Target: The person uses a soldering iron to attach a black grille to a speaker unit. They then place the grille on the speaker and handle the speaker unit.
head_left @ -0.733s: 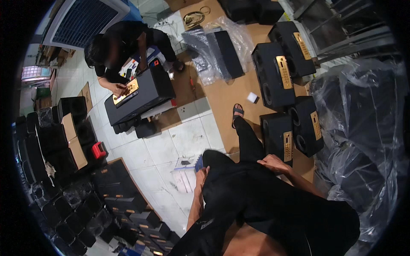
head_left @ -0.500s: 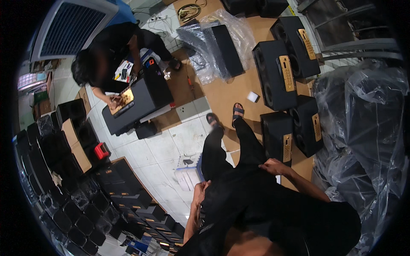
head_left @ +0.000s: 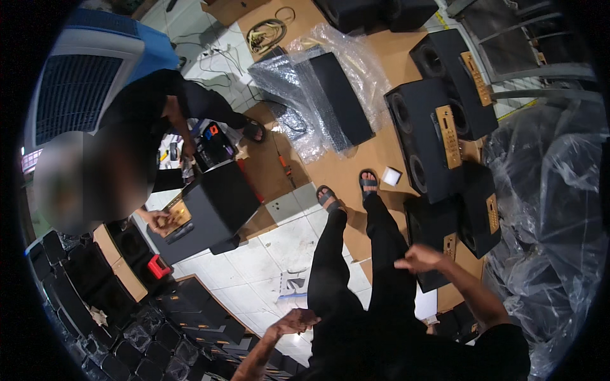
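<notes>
My left hand point(head_left: 295, 321) is beside my left thigh, its fingers bent together at the edge of the black trousers point(head_left: 329, 289). Over the outer edge of my right leg, my right hand point(head_left: 420, 259) has its fingers curled in, and it is slightly blurred. Whether cloth is pinched in either hand is hidden. The nearest large thing to my right hand is a black speaker cabinet point(head_left: 416, 219) with a gold control panel. A small white box point(head_left: 391, 176) lies on the cardboard in front of my right foot.
At left a person bends over a black cabinet point(head_left: 219, 197), one hand on a gold panel point(head_left: 176, 219). Several speaker cabinets point(head_left: 422, 133) stand at right beside plastic-wrapped stacks point(head_left: 546, 209). Ahead lie a bubble-wrapped cabinet point(head_left: 333, 98), a coiled cable point(head_left: 265, 35) and a screwdriver point(head_left: 284, 166).
The view has shifted, so my feet and the cabinets appear lower. Both hands have moved slightly relative to my legs. The co-worker leans further over, with a hand still at the gold panel.
</notes>
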Motion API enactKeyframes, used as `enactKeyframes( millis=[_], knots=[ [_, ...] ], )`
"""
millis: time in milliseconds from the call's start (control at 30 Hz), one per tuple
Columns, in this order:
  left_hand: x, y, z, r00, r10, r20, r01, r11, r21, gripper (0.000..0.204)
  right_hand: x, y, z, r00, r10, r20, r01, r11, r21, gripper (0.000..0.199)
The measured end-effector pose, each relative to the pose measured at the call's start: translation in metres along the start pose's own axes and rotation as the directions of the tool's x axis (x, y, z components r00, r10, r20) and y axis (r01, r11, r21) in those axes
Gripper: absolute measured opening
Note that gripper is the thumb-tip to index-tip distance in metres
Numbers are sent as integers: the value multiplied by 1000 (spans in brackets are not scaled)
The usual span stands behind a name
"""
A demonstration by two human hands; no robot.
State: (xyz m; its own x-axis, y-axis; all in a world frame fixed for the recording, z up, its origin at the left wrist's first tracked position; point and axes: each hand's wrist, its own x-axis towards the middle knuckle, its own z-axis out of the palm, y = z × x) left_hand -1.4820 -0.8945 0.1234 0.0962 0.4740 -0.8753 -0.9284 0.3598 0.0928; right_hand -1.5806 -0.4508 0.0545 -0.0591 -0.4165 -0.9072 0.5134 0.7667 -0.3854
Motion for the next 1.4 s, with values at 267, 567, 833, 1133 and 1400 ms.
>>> enactKeyframes(
  millis=[267, 567, 833, 1133, 1400],
  knots=[
    [318, 197, -243, 502, 777, -380, -124, 499, 858, 28, 413, 92, -248, 617, -237, -751, 5, 955, -297, 42],
    [537, 361, -297, 392, 872, 295, 61, -345, 937, 57, 567, 109, -343, 544, -124, -830, 91, 992, -89, 68],
    [557, 336, -333, 494, 813, 309, 312, -498, 809, 59, 548, 107, -346, 634, -107, -766, 216, 976, 42, 58],
    [541, 315, -352, 100, 951, 293, 228, -309, 923, 60, 485, 75, -322, 502, -257, -825, 670, 720, 183, 36],
    [539, 283, -391, 179, 969, 167, 342, -221, 913, 46, 390, 38, -282, 329, -252, -910, 582, 813, -15, 32]
  ],
)
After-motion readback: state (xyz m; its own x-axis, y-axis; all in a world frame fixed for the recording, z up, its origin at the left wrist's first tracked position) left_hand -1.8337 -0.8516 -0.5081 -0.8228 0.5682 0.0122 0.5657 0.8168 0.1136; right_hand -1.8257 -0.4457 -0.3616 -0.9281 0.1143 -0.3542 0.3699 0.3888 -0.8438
